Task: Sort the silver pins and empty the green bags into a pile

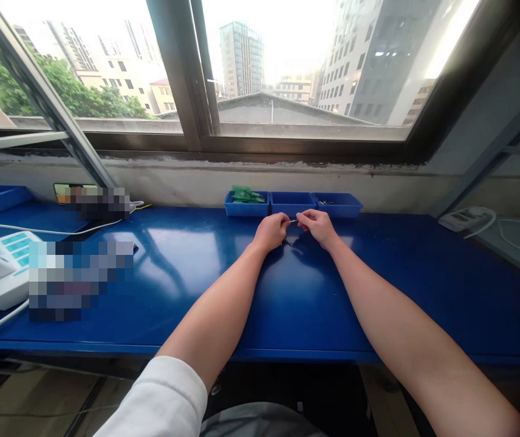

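Observation:
Just in front of the bins, my left hand (272, 232) and my right hand (317, 226) face each other with fingertips pinched. A small thin piece with a metallic look (293, 221) spans the gap between them, and both hands grip it. Its exact kind is too small to make out. Below my left hand's fingers shows a thin dark object (287, 242); whether it lies on the table or hangs from the hand I cannot tell.
Behind my hands stand a blue bin with green packets (247, 210), a middle blue bin (293, 199) and a right blue bin (342, 210) with small metallic parts. A white device (11, 261) and cables occupy the blue table's (187, 303) left. A power strip (465, 218) sits far right.

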`<action>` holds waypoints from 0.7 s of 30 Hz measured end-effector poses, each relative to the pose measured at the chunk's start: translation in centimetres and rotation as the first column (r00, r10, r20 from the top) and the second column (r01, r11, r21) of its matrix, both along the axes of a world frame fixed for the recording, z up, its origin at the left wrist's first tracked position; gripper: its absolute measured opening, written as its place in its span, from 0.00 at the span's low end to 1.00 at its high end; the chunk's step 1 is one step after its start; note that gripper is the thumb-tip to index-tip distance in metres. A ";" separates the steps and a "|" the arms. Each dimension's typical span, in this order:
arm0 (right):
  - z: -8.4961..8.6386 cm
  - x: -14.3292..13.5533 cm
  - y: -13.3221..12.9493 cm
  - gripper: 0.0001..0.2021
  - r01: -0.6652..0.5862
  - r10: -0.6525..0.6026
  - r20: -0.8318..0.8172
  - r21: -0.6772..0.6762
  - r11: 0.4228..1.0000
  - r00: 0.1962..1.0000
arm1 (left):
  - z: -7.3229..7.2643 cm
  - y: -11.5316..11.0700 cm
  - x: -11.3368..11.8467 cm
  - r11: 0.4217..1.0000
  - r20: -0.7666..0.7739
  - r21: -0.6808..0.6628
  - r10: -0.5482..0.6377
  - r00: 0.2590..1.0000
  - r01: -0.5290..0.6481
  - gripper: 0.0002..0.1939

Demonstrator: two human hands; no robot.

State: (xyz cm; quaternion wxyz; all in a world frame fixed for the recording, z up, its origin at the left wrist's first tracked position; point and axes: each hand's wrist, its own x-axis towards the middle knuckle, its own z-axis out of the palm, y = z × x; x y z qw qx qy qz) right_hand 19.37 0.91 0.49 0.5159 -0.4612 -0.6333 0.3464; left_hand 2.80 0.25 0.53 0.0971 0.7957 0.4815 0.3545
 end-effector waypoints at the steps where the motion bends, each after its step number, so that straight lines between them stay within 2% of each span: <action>1: 0.0 0.0 0.0 0.19 -0.004 0.004 -0.022 -0.012 1.000 1.000 | 0.0 0.0 0.0 1.000 0.003 -0.002 0.000 1.000 0.000 0.11; 6: 0.1 0.2 0.0 0.16 0.003 -0.009 -0.104 -0.054 0.999 0.994 | 0.2 -0.1 0.0 1.000 0.008 -0.013 -0.005 1.000 0.005 0.11; 10: 0.0 0.2 0.3 0.15 0.032 -0.038 -0.105 -0.061 0.998 0.994 | 0.2 -0.1 0.0 0.999 0.002 -0.022 0.025 1.000 -0.025 0.11; 13: 0.1 0.4 0.4 0.12 0.167 -0.167 -0.039 0.003 0.986 0.985 | 0.0 0.0 0.0 0.997 0.023 0.004 0.075 0.997 -0.075 0.11; 16: 0.5 0.8 0.2 0.10 0.345 -0.363 0.115 0.151 0.926 0.925 | -0.1 0.2 -0.2 0.988 0.034 0.005 0.152 0.988 -0.153 0.12; 19: 0.8 1.2 0.1 0.13 0.411 -0.484 0.256 0.291 0.864 0.837 | -0.2 0.3 -0.3 0.979 0.008 -0.026 0.202 0.979 -0.201 0.12; 21: 0.9 1.5 0.1 0.15 0.433 -0.526 0.323 0.319 0.843 0.787 | -0.2 0.3 -0.3 0.976 -0.017 -0.048 0.213 0.977 -0.214 0.12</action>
